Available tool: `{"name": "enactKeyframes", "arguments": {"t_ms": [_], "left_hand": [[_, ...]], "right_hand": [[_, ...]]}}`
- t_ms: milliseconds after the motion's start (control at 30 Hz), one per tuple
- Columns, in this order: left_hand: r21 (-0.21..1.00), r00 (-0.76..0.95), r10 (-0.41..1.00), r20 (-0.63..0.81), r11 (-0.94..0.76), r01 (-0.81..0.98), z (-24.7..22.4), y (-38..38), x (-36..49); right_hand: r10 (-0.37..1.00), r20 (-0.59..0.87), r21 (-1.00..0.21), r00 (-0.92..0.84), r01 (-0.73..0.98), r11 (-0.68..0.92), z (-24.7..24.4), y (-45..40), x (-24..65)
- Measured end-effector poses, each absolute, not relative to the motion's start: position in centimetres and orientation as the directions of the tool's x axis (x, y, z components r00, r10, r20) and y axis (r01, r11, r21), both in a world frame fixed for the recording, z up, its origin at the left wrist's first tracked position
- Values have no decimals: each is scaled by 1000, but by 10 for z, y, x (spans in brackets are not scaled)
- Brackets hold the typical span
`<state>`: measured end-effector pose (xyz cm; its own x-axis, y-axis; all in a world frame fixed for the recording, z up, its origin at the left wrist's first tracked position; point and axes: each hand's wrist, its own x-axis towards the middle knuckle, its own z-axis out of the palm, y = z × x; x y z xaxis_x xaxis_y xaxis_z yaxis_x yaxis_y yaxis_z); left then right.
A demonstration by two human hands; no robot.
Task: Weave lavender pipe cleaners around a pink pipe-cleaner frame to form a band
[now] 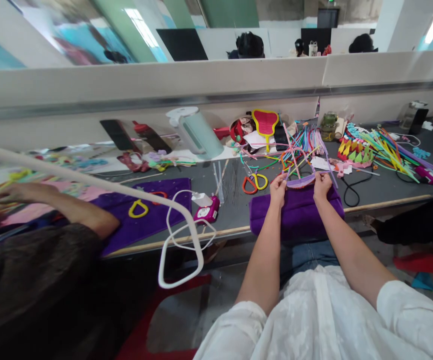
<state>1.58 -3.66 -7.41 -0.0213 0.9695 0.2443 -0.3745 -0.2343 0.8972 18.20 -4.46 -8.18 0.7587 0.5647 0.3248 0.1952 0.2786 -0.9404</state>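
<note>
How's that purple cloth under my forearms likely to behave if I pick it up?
The purple cloth would probably flop, since it drapes over the front edge of the table. It looks matte, so it likely won't feel very slippery. Being soft fabric, it's unlikely to break.

The person wears a loose white shirt [299, 320], its cloth creased and faintly mottled. A straight vertical band [325, 302] runs down the shirt's front. On the shirt's left side, the left sleeve [235, 327] ends in a rumpled edge; on its right, the right sleeve [407, 310] is wrinkled too. Just beyond the shirt's gathered front edge shows blue denim [314, 254]. Farther beyond the shirt, the left hand [278, 190] and right hand [322, 186] are bare.
</note>
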Motion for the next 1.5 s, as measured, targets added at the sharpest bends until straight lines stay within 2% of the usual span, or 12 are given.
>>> {"name": "enactKeyframes", "arguments": {"t_ms": [200, 467, 667, 833, 1233, 1500], "left_hand": [[928, -54, 960, 274, -279, -246, -75, -38, 17], [913, -58, 961, 269, -274, -303, -75, -36, 18], [890, -121, 953, 279, -304, -340, -79, -34, 17], [860, -185, 960, 211, -272, -431, -83, -30, 15], [801, -166, 986, 17, -113, -588, -85, -22, 11], [781, -138, 990, -10, -79, -620, -86, -18, 10]], "right_hand": [[557, 315, -947, 768, 212, 243, -84, -44, 183], [541, 311, -948, 782, 219, 229, -83, -44, 184], [534, 318, -944, 784, 211, 253, -83, -44, 183], [537, 315, -947, 782, 217, 238, -82, -44, 183], [543, 311, -949, 780, 222, 224, -82, -45, 182], [549, 298, -953, 781, 209, 220, -83, -43, 182]]}}
